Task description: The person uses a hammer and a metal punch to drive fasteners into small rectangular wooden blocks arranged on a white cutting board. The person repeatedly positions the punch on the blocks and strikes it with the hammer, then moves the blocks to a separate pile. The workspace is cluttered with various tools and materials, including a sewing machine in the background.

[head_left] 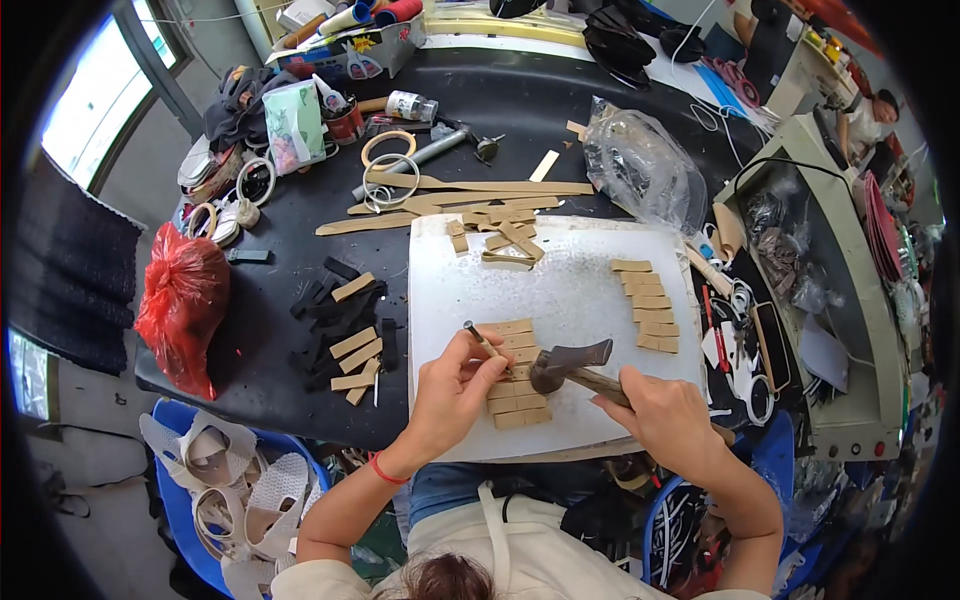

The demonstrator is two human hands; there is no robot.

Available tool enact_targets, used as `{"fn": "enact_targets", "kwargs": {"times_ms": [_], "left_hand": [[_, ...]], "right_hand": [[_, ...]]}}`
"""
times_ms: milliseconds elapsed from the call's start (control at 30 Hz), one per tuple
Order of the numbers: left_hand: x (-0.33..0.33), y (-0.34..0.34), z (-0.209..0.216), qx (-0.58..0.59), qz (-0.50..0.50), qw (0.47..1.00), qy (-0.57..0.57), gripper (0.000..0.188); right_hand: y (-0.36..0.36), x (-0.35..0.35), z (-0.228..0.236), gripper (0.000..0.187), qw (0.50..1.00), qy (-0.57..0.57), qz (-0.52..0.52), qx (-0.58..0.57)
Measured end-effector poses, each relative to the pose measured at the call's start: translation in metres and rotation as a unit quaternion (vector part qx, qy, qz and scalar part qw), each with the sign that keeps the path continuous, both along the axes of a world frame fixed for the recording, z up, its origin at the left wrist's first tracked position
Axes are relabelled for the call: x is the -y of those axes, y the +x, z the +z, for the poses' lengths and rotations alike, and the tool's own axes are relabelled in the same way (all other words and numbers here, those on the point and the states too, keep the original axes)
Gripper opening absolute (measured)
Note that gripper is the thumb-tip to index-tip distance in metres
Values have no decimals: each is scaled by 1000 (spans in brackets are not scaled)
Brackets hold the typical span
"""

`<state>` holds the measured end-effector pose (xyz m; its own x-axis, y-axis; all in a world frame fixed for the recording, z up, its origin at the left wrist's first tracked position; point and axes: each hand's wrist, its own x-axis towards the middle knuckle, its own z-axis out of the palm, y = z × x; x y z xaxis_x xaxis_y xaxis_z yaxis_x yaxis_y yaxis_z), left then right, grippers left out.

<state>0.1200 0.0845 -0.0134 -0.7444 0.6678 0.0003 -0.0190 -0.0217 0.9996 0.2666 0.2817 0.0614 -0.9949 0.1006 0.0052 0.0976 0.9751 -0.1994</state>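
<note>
My left hand (450, 388) pinches a thin metal punch (482, 339), tilted, its lower end down by a column of tan strap pieces (517, 412) on the white board (574, 270). In my right hand (672, 420) is the wooden handle of a hammer (573, 364). The dark hammer head hovers over the strap pieces, just right of my left fingers, and hides some of them. A second column of tan strap pieces (652, 308) lies at the board's right side. Loose tan loops and strips (512, 240) are heaped at its far edge.
Black and tan pieces (345, 330) lie left of the board, near a red plastic bag (185, 305). Long tan straps (480, 187) and a clear plastic bag (640, 165) are beyond it. A grey machine (850, 300) stands right; blue baskets (175, 480) flank my legs.
</note>
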Motion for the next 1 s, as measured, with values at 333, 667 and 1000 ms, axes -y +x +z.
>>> {"fn": "enact_targets", "kwargs": {"times_ms": [333, 667, 1000], "left_hand": [[-1, 1, 0, -62, -10, 997, -38, 16], [1, 6, 2, -326, -33, 939, -103, 26], [-2, 8, 3, -341, -30, 933, -111, 20]], "right_hand": [[0, -3, -2, 37, 1000, -6, 2, -10], [-13, 1, 41, 32, 971, -98, -44, -213], [-13, -6, 26, 36, 998, 0, -19, -65]]}}
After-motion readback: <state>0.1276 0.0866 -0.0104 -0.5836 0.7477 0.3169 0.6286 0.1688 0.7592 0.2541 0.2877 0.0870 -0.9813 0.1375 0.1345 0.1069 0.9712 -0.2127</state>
